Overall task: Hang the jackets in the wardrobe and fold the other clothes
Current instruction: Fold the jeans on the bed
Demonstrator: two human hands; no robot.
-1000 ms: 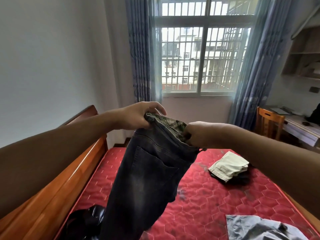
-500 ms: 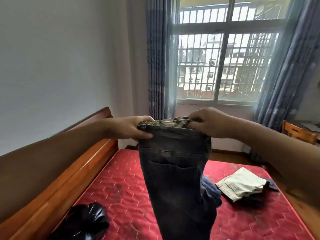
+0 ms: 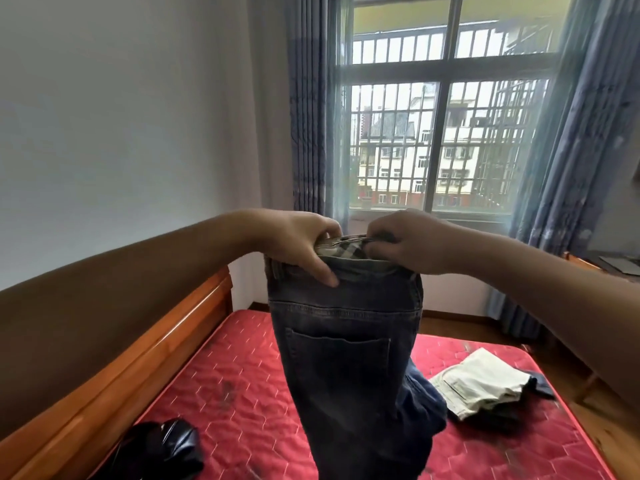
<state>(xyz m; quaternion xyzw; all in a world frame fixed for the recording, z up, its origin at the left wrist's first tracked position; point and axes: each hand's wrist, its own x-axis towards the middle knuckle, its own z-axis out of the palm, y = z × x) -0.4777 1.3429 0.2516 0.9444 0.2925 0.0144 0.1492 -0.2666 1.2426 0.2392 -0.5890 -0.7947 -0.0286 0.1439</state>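
**Dark jeans held up by the waistband above the bed**

I hold the jeans [image 3: 343,358] upright in the air in front of me, over the red quilted mattress [image 3: 242,375]. The denim is a faded charcoal-blue. A stitched patch pocket faces the camera, with a yoke seam across above it. A checked lining in olive and cream shows inside the open waistband, and a belt loop sits at its left end. The legs hang straight down and leave the bottom of the view, so I cannot tell whether they reach the bed. A bluer fold of cloth bulges out at the lower right.

My left hand [image 3: 294,244] clasps the left part of the waistband, thumb laid down the outside of the denim. My right hand [image 3: 405,244] grasps the right part, fingers curled over the edge. The two hands are close together.

Near the bed's right side lie folded cream trousers [image 3: 481,379] on a darker garment. A shiny black garment [image 3: 162,448] lies crumpled at the lower left, beside the wooden bed frame [image 3: 138,358]. Behind is a barred window [image 3: 443,133] with blue curtains [image 3: 308,116].
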